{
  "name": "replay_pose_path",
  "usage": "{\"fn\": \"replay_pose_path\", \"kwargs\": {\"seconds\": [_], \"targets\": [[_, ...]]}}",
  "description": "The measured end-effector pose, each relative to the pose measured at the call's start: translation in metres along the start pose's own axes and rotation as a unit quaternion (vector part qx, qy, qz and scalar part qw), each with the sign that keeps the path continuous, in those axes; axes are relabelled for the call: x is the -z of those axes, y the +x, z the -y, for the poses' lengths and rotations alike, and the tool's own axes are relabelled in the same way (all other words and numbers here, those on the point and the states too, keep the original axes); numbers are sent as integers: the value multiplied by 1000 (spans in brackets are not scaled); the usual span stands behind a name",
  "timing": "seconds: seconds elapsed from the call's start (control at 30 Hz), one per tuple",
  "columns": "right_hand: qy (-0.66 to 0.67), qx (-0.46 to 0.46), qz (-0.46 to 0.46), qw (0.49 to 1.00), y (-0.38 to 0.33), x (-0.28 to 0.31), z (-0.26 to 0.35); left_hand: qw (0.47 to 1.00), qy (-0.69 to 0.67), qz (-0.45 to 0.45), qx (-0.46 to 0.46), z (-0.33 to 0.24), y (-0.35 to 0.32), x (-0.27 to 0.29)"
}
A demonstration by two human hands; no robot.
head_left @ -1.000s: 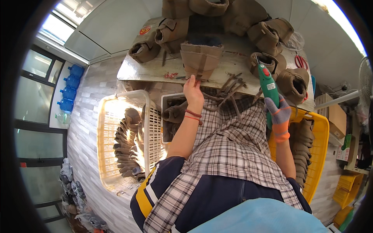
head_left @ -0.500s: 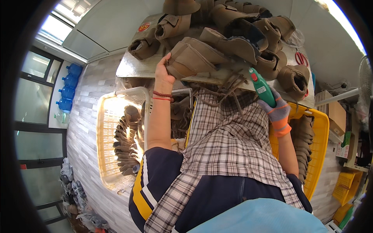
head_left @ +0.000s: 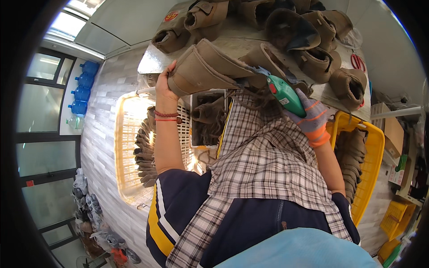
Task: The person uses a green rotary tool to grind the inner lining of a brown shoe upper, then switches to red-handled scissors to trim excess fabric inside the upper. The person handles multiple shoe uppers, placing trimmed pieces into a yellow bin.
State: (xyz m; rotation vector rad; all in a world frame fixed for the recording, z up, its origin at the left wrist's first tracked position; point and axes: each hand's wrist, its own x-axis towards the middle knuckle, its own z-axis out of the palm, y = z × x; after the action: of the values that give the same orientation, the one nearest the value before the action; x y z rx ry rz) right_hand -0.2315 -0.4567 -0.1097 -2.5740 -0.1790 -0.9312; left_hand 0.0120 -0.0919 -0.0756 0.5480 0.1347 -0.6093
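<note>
My bare left hand point(head_left: 165, 85) grips a brown shoe upper point(head_left: 190, 69) by its left end, holding it up over the table's near edge. In my right hand point(head_left: 313, 118), which wears a grey and orange glove, is a green handheld electric cutter point(head_left: 286, 97) with a red button. The cutter's head points left and meets the upper's right end; whether it touches the material I cannot tell. Dark strips hang below that end. Behind it lies another brown upper point(head_left: 263, 58) on the table point(head_left: 156, 60).
More brown uppers point(head_left: 348, 87) crowd the table's back and right, near red-handled scissors point(head_left: 358, 62). A pale basket point(head_left: 123, 152) of stacked uppers stands at my left, beside a dark crate point(head_left: 208, 116). A yellow basket point(head_left: 371, 165) with stacked uppers is at my right.
My left hand has moved left with the upper, now tilted more steeply. The cutter has swung left to the upper's right end. The whole view has shifted slightly.
</note>
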Motion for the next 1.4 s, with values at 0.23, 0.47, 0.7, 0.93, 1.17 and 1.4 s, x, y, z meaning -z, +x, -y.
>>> {"fn": "replay_pose_path", "kwargs": {"seconds": [0.23,0.47,0.7,0.93,1.17,1.4], "targets": [[0,36,-2,999,0,-9,1,998,15,-50,-41,2,-6,18],[35,53,-2,998,9,-8,14,999,-15,-36,-38,4,-25,16],[99,61,-11,993,17,1,35,996,-2,-63,-63,13,-64,-11],[132,100,-43,985,30,14,51,987,21,-70,-147,25,-113,-59],[163,82,-38,982,38,28,64,966,67,-21,-248,47,-137,-82],[263,10,24,965,44,32,72,941,131,105,-294,54,-147,-83]]}}
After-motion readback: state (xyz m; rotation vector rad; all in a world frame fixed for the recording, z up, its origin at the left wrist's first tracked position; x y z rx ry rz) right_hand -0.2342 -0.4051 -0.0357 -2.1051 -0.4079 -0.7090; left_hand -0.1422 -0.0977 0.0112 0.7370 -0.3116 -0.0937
